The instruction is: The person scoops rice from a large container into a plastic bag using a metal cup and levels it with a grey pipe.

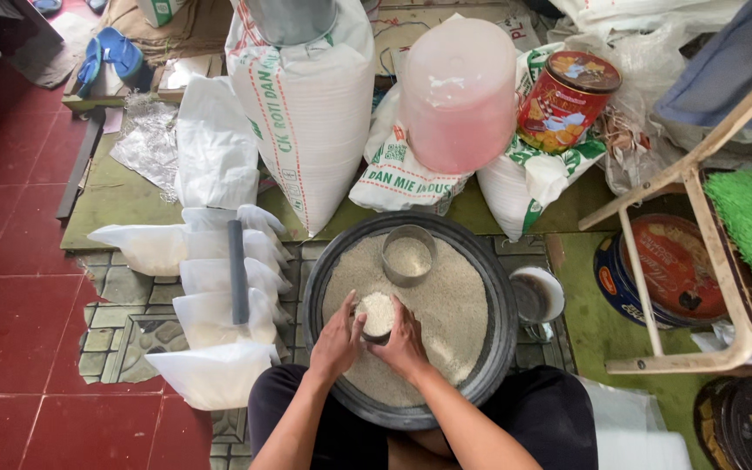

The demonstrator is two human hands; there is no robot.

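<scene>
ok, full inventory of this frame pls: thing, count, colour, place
basin: 1, dark, floor centre, full of white grain
metal ring tin: 1, silver, on the grain, far side
small cup: 1, heaped with white grain, between the hands
filled bags: several, white, left of basin
large sack: 1, white, behind basin
plastic jug: 1, pink, top centre
round tin: 1, red, on sacks at right
left hand: on cup's left side
right hand: on cup's right side
</scene>
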